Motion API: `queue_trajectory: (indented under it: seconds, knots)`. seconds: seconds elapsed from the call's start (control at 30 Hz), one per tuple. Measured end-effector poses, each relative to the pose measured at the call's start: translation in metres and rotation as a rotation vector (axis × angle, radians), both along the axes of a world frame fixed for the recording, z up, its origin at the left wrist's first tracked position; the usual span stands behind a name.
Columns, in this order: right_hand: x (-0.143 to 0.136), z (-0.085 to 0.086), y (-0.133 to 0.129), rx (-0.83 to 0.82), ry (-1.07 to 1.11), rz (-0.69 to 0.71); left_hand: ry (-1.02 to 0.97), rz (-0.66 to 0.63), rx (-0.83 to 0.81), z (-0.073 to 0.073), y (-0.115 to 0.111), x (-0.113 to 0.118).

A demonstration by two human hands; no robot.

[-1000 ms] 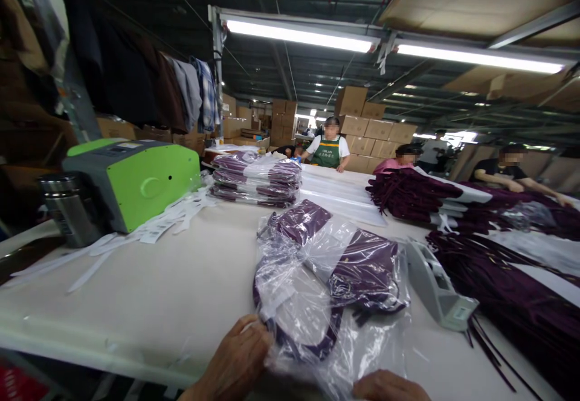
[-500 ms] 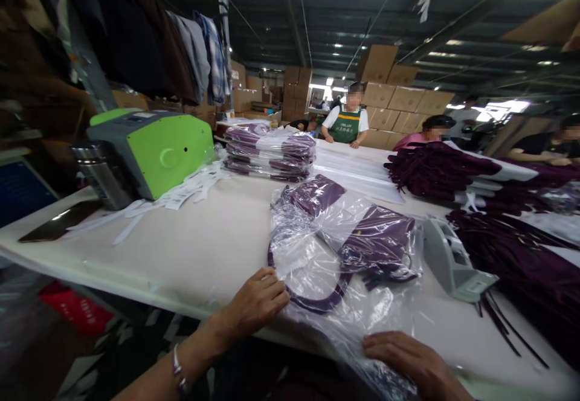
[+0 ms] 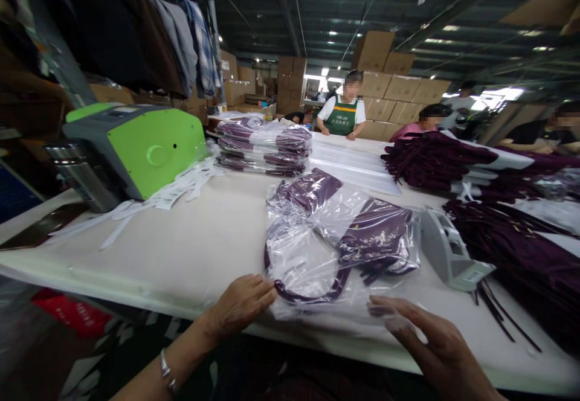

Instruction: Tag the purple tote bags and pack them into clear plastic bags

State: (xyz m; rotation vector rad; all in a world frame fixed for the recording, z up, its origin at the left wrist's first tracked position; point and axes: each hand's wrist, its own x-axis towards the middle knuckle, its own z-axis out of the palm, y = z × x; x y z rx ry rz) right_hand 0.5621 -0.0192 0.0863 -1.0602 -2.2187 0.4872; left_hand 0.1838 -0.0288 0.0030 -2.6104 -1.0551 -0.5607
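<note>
A clear plastic bag (image 3: 312,229) lies on the table right in front of me. Inside it is a folded purple handbag (image 3: 376,226), with white wrapping around its middle and a looped strap (image 3: 312,297) toward me. My left hand (image 3: 244,303) pinches the near left corner of the plastic, its fingers pressed together. At the near right edge of the plastic, my right hand (image 3: 423,331) has thumb and fingers apart, palm down, with nothing visibly gripped.
Wrapped purple bundles (image 3: 265,147) are stacked behind. A grey tape dispenser (image 3: 453,253) and purple bags (image 3: 512,268) are at right. A green machine (image 3: 158,147), steel flask (image 3: 84,177) and paper labels (image 3: 170,198) stand left. A co-worker in a green apron (image 3: 342,117) stands across the table.
My right hand has risen and opened, and the near end of the plastic, hanging over the table edge before, now lies folded up on the table. My left hand stays at its corner.
</note>
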Motion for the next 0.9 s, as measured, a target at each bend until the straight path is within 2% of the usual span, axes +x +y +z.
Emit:
queue_trajectory:
  seconds: [0.17,0.3,0.4,0.5,0.57,0.7,0.9]
  knots:
    - [-0.028,0.016,0.024,0.092,0.189,-0.120,-0.076,0.181,0.006,-0.002,0.003,0.008]
    - [-0.052,0.019,0.073,-0.002,0.224,-0.301,-0.178,0.375,0.075,-0.005,0.006,0.019]
    - [-0.068,0.005,0.130,0.018,0.135,-0.341,-0.244,0.494,0.069,-0.008,0.009,0.027]
    - [-0.082,-0.018,0.184,-0.009,0.007,-0.235,-0.301,0.539,0.020,-0.012,0.010,0.032]
    - [-0.091,-0.034,0.206,-0.062,-0.048,-0.178,-0.344,0.543,-0.002,-0.017,0.008,0.033]
    - [-0.099,-0.055,0.219,-0.130,-0.059,-0.181,-0.429,0.494,-0.055,-0.023,0.001,0.029]
    - [-0.096,-0.061,0.215,-0.238,-0.015,-0.227,-0.372,0.435,-0.163,-0.024,-0.003,0.018]
